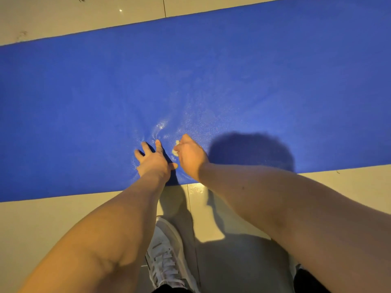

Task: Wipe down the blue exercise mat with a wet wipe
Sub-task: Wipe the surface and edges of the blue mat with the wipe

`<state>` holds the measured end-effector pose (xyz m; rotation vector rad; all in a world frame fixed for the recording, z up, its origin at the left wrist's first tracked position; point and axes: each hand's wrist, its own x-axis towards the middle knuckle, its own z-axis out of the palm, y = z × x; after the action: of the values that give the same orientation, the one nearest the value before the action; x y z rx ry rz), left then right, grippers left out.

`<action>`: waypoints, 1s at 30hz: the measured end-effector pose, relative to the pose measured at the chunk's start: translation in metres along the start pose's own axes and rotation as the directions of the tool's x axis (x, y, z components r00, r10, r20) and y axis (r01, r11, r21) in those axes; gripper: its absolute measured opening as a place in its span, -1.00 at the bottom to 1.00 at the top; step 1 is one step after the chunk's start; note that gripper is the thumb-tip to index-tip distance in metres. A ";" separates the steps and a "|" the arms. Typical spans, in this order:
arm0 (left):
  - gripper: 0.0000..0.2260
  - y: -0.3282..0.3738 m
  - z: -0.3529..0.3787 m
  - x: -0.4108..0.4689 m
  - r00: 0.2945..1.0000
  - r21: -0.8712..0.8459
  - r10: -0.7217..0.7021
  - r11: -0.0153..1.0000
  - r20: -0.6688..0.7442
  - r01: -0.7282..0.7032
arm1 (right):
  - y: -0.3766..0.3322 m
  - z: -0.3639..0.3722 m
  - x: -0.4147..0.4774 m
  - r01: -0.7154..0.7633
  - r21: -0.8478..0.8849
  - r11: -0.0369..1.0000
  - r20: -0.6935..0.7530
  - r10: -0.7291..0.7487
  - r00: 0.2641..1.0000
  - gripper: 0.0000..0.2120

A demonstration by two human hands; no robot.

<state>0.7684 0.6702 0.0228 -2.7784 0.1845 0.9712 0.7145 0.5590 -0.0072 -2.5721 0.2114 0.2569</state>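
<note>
One white laced shoe (167,256), half hidden by arms, left hand (153,159) flat, fingers spread on one long blue mat (84,102), ends cut off, right hand (190,157) beside it gripping one white wipe (176,148), mostly hidden.

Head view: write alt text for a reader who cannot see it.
A person's right hand holds a crumpled white wet wipe against a blue exercise mat near its close edge, while the left hand lies flat beside it with fingers spread. The mat glistens just beyond the hands; a white sneaker stands on the tiled floor below.
</note>
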 end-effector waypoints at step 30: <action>-0.17 -0.005 -0.046 0.050 0.990 -0.093 0.138 0.986 -0.012 -0.139 | 0.074 -0.064 0.054 -0.344 0.356 0.869 -0.050 0.385 0.922 -0.84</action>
<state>0.8363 0.6620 0.0274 -2.8861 0.3456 1.0297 0.7605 0.4573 -0.0030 -2.1852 0.7288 0.1830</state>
